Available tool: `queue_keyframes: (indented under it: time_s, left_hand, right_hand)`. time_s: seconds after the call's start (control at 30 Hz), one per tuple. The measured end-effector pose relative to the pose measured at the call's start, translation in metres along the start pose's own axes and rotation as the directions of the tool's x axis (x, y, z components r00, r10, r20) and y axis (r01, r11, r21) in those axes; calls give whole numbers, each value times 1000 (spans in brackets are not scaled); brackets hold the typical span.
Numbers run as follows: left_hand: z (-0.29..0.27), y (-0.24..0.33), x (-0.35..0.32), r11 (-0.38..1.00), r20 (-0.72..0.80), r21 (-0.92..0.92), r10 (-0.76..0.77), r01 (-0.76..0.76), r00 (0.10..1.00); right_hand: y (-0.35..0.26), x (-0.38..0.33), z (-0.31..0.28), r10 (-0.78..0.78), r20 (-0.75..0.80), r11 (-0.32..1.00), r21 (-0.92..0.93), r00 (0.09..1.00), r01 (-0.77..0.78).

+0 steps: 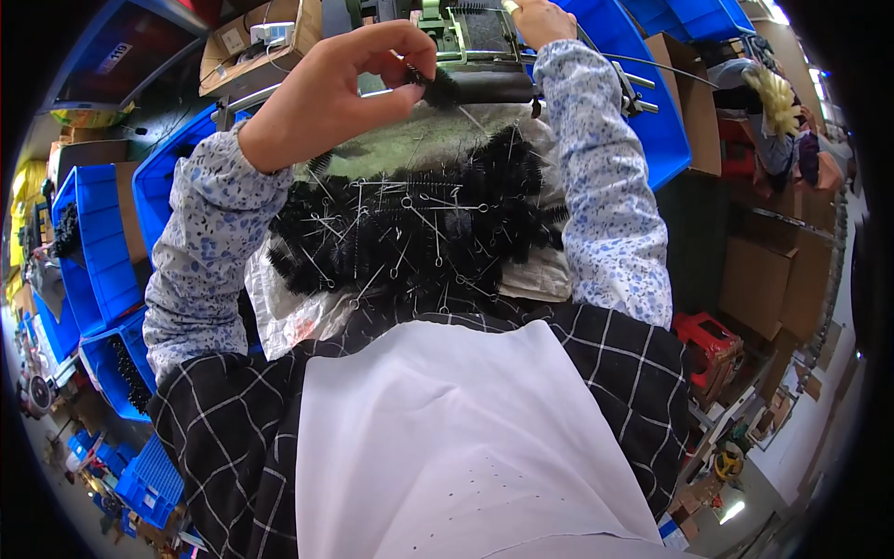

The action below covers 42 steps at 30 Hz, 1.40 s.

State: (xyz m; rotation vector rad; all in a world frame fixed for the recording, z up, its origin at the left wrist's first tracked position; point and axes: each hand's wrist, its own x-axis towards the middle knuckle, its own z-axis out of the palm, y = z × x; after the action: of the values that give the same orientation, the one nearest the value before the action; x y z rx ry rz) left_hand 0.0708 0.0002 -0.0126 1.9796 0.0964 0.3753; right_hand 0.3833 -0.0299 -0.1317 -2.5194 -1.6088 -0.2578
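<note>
Between the thumb and fingertips of my left hand [349,88] is a black bristle brush [445,91]; its thin wire stem points down to the right. That brush is held over the front of a green machine [466,33]. My right hand [545,22] is at the machine's right side with its fingers curled, partly cut off by the upper edge; a small pale tip shows at them, and what they grip is hidden. Below both hands lies a heap of black wire brushes [410,233], several with looped wire ends, on a pale sheet [270,298] in front of me.
Blue bins [98,247] stand at my left, some holding black brushes. Another blue bin [666,140] and a cardboard box [694,112] are beyond my right arm. A wooden box [270,47] with a small white device stands at the far left. A red case [708,345] sits at right.
</note>
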Motion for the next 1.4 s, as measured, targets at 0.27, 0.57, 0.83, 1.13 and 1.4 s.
queue_keyframes:
  time_s: [0.27,0.57,0.83,1.13,1.4]
  left_hand:
    - [11,-10,4,998,5,67,16,-17,1000]
    - [25,-42,16,992,-310,76,-70,98,948]
    - [51,-28,0,963,448,214,-245,163,860]
    - [60,-30,-10,925,500,370,-277,87,820]
    - [61,-24,-5,931,518,361,-253,59,817]
  right_hand:
    - [42,-24,-64,-9,-469,1000,-5,883,7]
    - [-70,-96,-89,-398,200,313,947,896,-72]
    - [-40,-31,-14,-135,-247,963,197,960,186]
    - [-46,-17,-7,-218,-210,950,177,953,257]
    - [-29,0,24,-251,-205,934,204,946,292]
